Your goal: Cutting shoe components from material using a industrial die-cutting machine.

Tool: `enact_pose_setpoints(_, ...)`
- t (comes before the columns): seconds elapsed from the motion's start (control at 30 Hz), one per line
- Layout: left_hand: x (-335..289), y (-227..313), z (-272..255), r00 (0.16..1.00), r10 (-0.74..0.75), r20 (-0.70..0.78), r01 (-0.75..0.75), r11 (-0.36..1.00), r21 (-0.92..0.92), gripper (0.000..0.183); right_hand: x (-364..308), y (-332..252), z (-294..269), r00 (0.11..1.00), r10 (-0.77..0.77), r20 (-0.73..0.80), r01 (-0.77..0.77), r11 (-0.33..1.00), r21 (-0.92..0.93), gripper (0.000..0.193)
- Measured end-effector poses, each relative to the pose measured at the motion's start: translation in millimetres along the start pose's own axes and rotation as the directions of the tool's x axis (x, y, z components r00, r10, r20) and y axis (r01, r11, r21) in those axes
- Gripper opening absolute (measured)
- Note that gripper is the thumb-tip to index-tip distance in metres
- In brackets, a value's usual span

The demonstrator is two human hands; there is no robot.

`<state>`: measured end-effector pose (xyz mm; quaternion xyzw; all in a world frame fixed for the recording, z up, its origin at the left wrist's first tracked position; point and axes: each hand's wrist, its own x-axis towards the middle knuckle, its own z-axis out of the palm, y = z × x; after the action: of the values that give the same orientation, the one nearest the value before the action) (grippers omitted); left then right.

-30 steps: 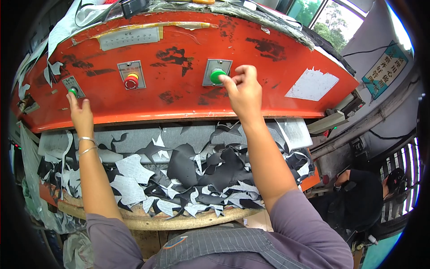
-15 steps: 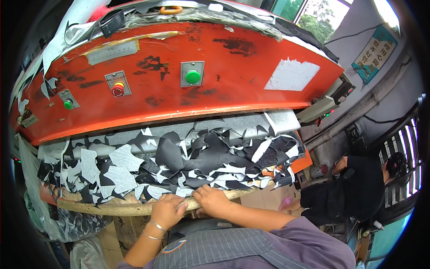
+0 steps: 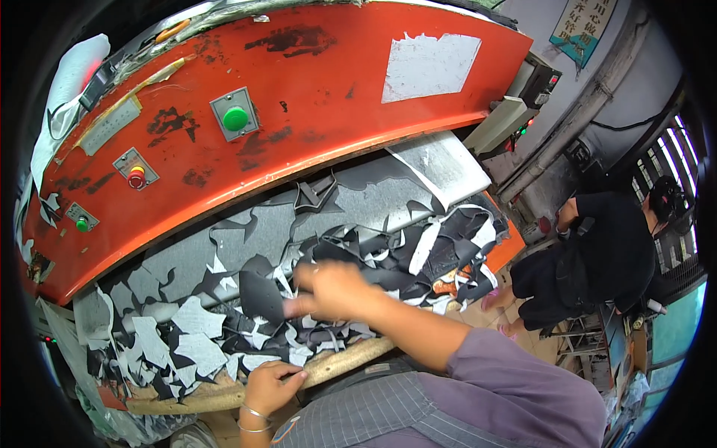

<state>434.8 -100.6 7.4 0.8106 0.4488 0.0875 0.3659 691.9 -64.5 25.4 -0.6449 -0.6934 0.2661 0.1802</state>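
Note:
My right hand [image 3: 328, 290] reaches over a pile of black and white sheet scraps [image 3: 198, 321]. Motion smears its fingers, so whether they grip anything cannot be made out. Just left of it, a rounded black piece [image 3: 261, 290] stands out among the scraps. At the pale, rounded front edge [image 3: 336, 364] of the work surface, my left hand [image 3: 270, 387] hangs with fingers and thumb apart and nothing visible between them. Beneath the red press, a dark thin-walled frame like a cutting die [image 3: 315, 196] sits on a grey slab [image 3: 254, 237].
The red press front [image 3: 321, 97] spans the far side, with a green button [image 3: 235, 118] and a red knob [image 3: 136, 176]. A control box [image 3: 515, 97] juts out at its right end. Farther right is a person in black [image 3: 609, 239]. Clear plastic sheeting [image 3: 97, 407] hangs at lower left.
My right hand has moved from the front edge out over the scraps. My left hand has dropped lower at the edge. The view has shifted, showing more of the slab and the die-like frame.

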Motion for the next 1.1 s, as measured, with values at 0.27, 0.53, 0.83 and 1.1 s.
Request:
enact_pose_setpoints(0.27,183,20,-30,0.952,0.188,-0.242,-0.223,0.966,-0.127,0.027,163,78,-46,0.759,0.566,-0.322,-0.613,0.787,-0.061,0.082)
enact_pose_setpoints(0.53,289,46,12,0.986,0.169,0.008,-0.133,0.805,-0.578,0.106,92,124,-59,0.942,0.240,-0.233,-0.073,0.827,0.557,0.051)
enact_pose_setpoints(0.83,198,62,53,0.932,0.323,0.164,-0.227,0.874,-0.430,0.022,118,146,-107,0.994,-0.092,-0.056,0.101,0.974,0.202,0.044)
enact_pose_setpoints(1.1,163,59,-32,0.910,0.400,0.104,-0.379,0.908,-0.181,0.052,248,128,-111,0.826,-0.444,0.348,0.534,0.814,-0.229,0.042)
